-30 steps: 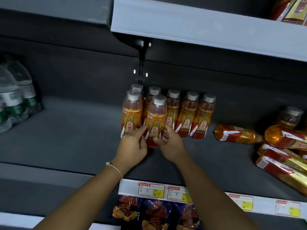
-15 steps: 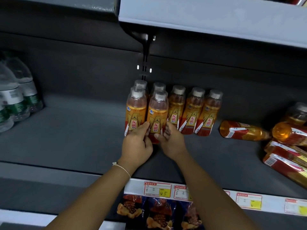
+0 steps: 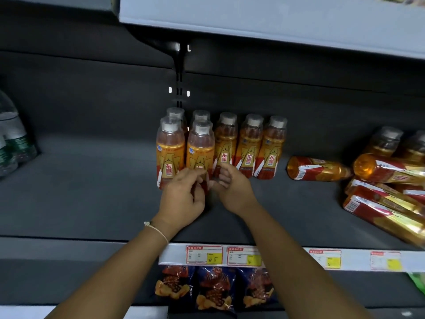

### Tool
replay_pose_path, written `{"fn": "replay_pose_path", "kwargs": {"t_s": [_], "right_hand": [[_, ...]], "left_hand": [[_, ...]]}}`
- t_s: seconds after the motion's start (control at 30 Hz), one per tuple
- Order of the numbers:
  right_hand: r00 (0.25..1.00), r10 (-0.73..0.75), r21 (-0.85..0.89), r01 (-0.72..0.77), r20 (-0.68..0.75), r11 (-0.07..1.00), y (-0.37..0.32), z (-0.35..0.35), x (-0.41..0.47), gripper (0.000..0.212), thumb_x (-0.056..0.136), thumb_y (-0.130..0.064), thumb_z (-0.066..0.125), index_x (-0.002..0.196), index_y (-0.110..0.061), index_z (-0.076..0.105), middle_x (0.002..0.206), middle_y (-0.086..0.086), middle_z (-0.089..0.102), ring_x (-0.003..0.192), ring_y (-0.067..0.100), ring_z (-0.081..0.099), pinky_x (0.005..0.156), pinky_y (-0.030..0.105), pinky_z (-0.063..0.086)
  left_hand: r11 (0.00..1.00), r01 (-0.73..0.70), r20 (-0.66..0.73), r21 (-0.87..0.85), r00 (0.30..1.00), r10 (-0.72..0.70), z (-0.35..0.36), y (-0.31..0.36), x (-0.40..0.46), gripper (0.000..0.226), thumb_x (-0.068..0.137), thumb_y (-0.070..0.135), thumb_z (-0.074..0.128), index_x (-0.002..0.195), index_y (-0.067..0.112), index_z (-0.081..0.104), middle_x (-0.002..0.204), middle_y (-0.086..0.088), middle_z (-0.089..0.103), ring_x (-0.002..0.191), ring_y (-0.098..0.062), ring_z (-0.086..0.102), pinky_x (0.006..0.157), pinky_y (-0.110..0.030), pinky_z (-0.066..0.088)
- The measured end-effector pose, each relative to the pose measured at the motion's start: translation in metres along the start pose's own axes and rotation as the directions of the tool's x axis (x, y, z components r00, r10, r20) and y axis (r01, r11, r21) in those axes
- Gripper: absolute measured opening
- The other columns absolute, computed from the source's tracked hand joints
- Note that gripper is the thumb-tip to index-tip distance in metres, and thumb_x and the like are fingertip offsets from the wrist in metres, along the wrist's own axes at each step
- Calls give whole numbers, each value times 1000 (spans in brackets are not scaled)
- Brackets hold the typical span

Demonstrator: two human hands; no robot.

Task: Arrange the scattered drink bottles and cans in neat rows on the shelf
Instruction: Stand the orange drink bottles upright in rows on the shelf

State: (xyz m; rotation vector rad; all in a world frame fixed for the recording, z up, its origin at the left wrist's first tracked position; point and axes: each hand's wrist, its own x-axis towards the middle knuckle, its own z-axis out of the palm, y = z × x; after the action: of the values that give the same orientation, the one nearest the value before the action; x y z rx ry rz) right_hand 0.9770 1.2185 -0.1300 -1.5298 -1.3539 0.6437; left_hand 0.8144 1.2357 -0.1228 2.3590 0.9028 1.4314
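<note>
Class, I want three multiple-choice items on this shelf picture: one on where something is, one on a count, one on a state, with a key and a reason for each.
1. Where do the water bottles stand?
A. at the shelf's far left
B. behind the orange bottles
C. on the top shelf

2. How many orange drink bottles stand upright in the middle group?
A. four
B. seven
C. ten

3. How does the bottle nearest right of that group lie?
A. upright
B. on its side
C. upside down

Key: 1 A, they sit by the left edge. 2 B, five behind and two in front. 3 B, its length runs along the shelf.
</note>
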Motion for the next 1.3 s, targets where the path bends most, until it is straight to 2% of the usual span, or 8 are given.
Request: {"fn": "replay_pose_path", "kwargs": {"t_s": [0.27,0.5,0.63,0.8,0.93,1.03,1.13,1.3], "right_hand": [[962,-33,-152,-9,-272,988,-6,-108,-34,32,93,-9,66,125,-6,62,111,5,67,104,16,64,98,30,52],[884,-66,-231,-48,-463,972,14,-215,-83,27,92,-7,65,119,-10,65,98,-8,65,93,7,63,88,19,52],[837,-98,-330,-102,-538,938,31,-268,-109,24,91,-11,66,115,-14,68,96,-9,68,92,10,65,85,24,52],[884,-11,-516,-262,-467,816,53,-318,-133,30,88,-15,68,117,-15,69,112,5,72,103,24,65,90,34,53],[920,66,-727,-348,-387,591,68,-339,-146,43,81,-45,69,118,-24,66,121,2,66,114,26,59,95,41,50],[914,188,-764,-404,-360,503,78,-347,-147,65,78,-58,68,134,-28,53,140,4,52,130,32,46,107,48,40],[908,210,-749,-418,-362,514,84,-350,-145,69,79,-49,73,141,-32,46,146,6,46,134,37,38,110,50,36],[932,95,-735,-336,-350,589,82,-352,-145,53,78,-47,76,127,-33,60,125,-2,65,121,32,50,100,46,45]], "left_hand": [[996,-79,107,-33,991,82,61,68,36,31,79,15,50,105,13,67,93,-2,62,73,-13,55,67,-29,50],[979,-156,249,-129,951,184,147,152,52,37,78,10,57,114,10,62,101,-8,60,85,-22,59,72,-23,42],[961,-230,393,-154,878,273,197,192,53,43,84,16,55,126,15,55,123,-6,57,109,-21,54,93,-28,44],[958,-250,491,-143,822,288,245,225,52,47,85,15,53,131,20,49,129,-2,54,114,-20,53,94,-30,45],[976,-206,559,-66,803,207,268,235,49,55,84,17,55,137,25,44,138,2,48,123,-18,48,100,-38,46],[978,-209,572,-17,800,181,274,241,45,56,84,17,56,138,25,43,141,3,46,127,-19,43,104,-41,43],[977,-215,563,7,808,174,273,243,40,58,84,16,59,139,22,43,143,2,44,130,-20,40,108,-39,37],[970,-231,592,81,794,140,268,238,37,69,82,20,64,144,24,35,152,3,32,140,-20,26,113,-39,27]]}}
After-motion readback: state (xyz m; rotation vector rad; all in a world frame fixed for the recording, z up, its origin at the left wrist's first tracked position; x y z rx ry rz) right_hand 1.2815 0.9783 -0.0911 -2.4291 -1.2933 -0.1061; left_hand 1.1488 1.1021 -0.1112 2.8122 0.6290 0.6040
